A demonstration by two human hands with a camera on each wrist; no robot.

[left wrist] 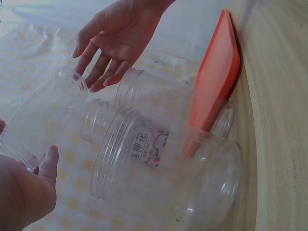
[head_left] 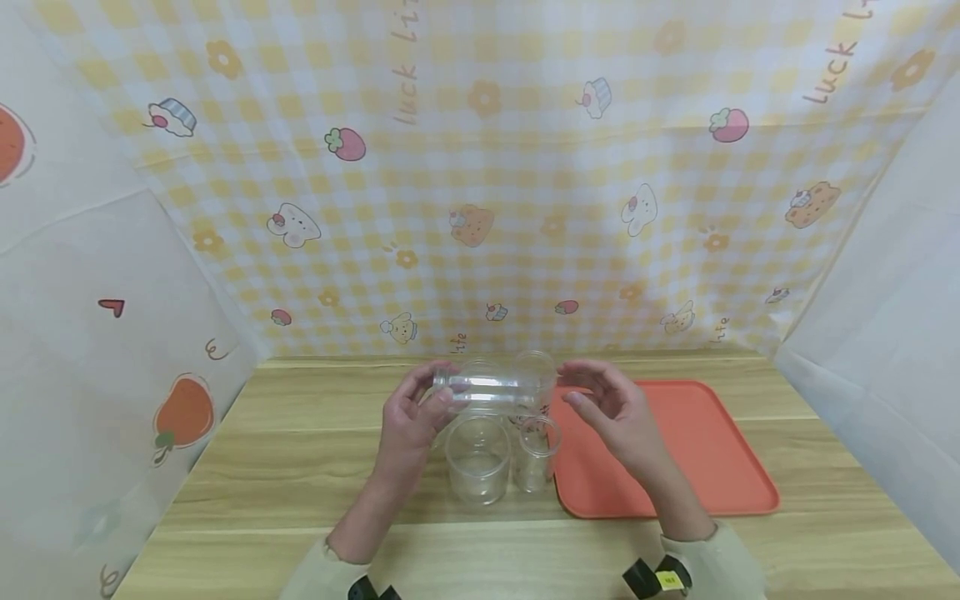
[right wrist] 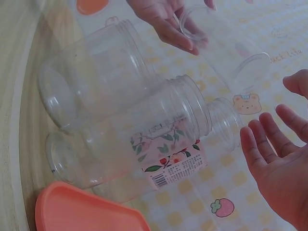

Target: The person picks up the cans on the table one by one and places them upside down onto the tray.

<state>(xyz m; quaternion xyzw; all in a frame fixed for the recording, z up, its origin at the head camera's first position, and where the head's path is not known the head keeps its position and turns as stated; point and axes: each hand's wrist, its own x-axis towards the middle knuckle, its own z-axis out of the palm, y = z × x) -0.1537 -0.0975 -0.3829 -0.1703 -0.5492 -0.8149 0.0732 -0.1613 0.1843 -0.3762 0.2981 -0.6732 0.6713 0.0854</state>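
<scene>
My left hand (head_left: 412,417) grips one end of a clear plastic jar (head_left: 487,390), which lies sideways in the air above the table. In the left wrist view, the left fingers and thumb hold this jar (left wrist: 45,108) around its threaded mouth. The right hand (head_left: 611,408) is beside the jar's other end, its fingers spread and relaxed. A small gap shows between that hand (right wrist: 281,163) and the held jar (right wrist: 226,48) in the right wrist view. Below stand a wide clear jar (head_left: 478,479), a slim clear jar (head_left: 532,471) and a jar with a pink floral label (right wrist: 168,149).
An orange-red tray (head_left: 705,458) lies on the wooden table (head_left: 300,467), right of the jars. A yellow checked cloth (head_left: 420,183) with cartoon prints hangs behind, and pale cloth walls (head_left: 90,350) stand at the sides.
</scene>
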